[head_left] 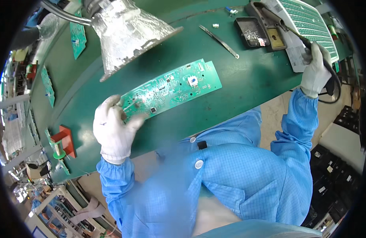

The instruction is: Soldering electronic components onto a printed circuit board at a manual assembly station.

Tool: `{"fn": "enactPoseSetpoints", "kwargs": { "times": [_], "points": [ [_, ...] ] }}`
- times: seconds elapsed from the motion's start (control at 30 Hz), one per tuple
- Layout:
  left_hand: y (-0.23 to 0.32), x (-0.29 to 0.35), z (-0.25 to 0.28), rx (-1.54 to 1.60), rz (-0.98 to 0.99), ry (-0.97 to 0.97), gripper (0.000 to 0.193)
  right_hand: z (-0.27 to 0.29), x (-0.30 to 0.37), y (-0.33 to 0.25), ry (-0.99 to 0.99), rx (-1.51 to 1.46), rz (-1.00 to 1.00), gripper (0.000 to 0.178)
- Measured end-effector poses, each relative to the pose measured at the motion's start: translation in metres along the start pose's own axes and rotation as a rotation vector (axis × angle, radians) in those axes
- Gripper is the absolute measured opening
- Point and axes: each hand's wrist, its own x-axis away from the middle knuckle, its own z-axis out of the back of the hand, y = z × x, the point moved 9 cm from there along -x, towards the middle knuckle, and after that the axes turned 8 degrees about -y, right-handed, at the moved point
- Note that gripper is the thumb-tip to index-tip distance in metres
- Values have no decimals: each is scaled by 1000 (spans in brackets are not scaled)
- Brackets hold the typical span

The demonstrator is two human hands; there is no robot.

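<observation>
Left hand [114, 129] curls at the circuit board [171, 89], which extends to its right — grip unclear. Right hand [317, 69] grips a soldering iron [304, 40]; the stand [259, 15] lies to its left.

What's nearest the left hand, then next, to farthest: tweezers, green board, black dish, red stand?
In the head view, from the left hand:
1. Green board, at its fingers
2. Red stand, to its left
3. Tweezers, up and right
4. Black dish, right of the tweezers
</observation>
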Motion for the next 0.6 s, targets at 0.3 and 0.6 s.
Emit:
{"fn": "enactPoseSetpoints", "kwargs": {
  "times": [0.3, 0.6],
  "points": [
    [-13, 15, -26, 99, -16, -259, 61, -76, -1, 26, -269, 203, -41, 33],
    [-165, 116, 112, 69, 729, -269, 66, -169, -72, -27, -494, -242, -110, 42]
  ]
}}
